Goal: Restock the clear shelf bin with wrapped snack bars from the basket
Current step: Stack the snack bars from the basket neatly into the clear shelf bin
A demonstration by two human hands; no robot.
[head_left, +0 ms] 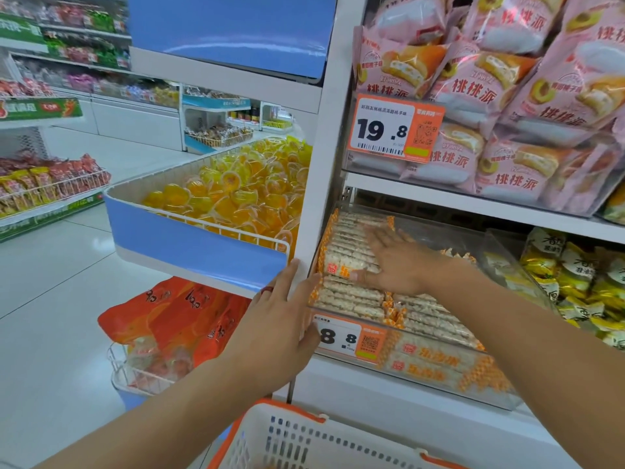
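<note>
Right hand (400,262): fingers spread flat, pressing down on the bars (351,252); grips nothing.
Left hand (275,319): fingers straight, laid against the bin (439,377) at its front-left corner.
Bars: stacked in the bin, under the right fingers.
Basket (304,438): below both hands.

- Bright, even store light from overhead; hardly a hard shadow anywhere.
- A pale streak of glare runs across the glossy blue panel (233,32) at the top.
- The shiny white tiled floor (50,299) reflects the light and looks washed out.
- The clear plastic shelf bin (449,228) shows faint sheen on its walls.
- The right hand (399,262) is smeared with motion blur; the left hand (274,323) is sharper.
- Far shelves at upper left are soft and hazy.
- Wide-angle bending tilts the white shelf post (328,147) and curves edges.
</note>
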